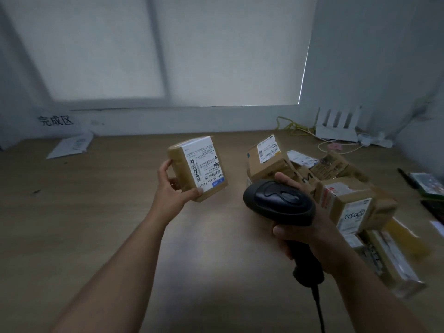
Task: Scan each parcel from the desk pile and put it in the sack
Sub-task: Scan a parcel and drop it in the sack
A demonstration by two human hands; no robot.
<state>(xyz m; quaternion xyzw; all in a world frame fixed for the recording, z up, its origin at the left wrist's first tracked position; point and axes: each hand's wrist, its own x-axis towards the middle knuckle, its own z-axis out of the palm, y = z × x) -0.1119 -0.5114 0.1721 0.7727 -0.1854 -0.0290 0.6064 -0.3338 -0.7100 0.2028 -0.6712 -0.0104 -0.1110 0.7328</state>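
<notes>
Wood desk (pixel 84 224) spreads wide leftward; left hand (pixel 171 191) grips 1 parcel (pixel 199 164), right hand (pixel 310 234) grips scanner (pixel 278 204) beside pile (pixel 348 200).

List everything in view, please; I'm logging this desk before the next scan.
held parcel: 1, brown with white label, above the desk centre
parcel pile: several, count unclear, brown, desk right
scanner: 1, black, right of the held parcel
desk: 1, wood brown, below everything
router: 1, white, far right corner
cables: yellow and white, count unclear, beside the router
papers: white, count unclear, far left of desk
wall lettering: black, far left wall
blind: 1, pale grey, over the window
dark objects: blurred, right desk edge
sack: not in view
left grip: holds the held parcel
right grip: grips the scanner
</notes>
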